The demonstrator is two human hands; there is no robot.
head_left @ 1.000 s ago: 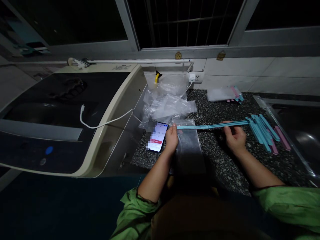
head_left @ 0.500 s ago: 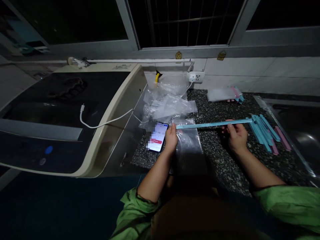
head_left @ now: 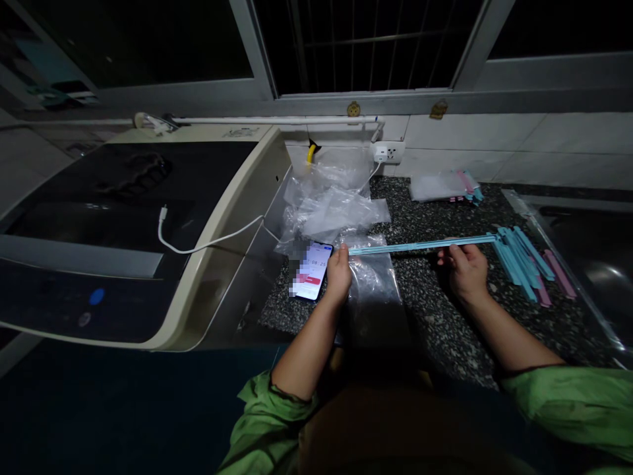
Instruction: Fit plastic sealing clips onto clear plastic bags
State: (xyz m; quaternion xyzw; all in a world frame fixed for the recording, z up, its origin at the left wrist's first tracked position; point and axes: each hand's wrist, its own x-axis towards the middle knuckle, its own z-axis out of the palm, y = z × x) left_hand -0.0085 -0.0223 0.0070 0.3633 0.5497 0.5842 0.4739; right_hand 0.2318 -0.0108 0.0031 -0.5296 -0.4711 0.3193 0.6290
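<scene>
A thin bundle of long light-blue plastic strips (head_left: 410,247) stretches almost level between my hands above the counter. My left hand (head_left: 339,276) is closed around its left end, beside a lit phone (head_left: 312,272) with a timer on its screen. Thumb and fingers of my right hand (head_left: 467,272) pinch the bundle near its right end. Under the bundle lies a clear plastic bag (head_left: 378,287). Just right of my right hand are a pile of blue strips (head_left: 521,262) and a few pink strips (head_left: 560,274).
More clear bags (head_left: 336,204) are heaped by the wall. A packet with pink and blue ends (head_left: 442,186) lies at the back of the speckled counter (head_left: 435,297). A washing machine (head_left: 227,231) stands left, with a white cable (head_left: 212,249) on it; a sink (head_left: 593,251) is right.
My right hand has shifted very slightly left along the blue strips. My left hand keeps its place and its hold.
</scene>
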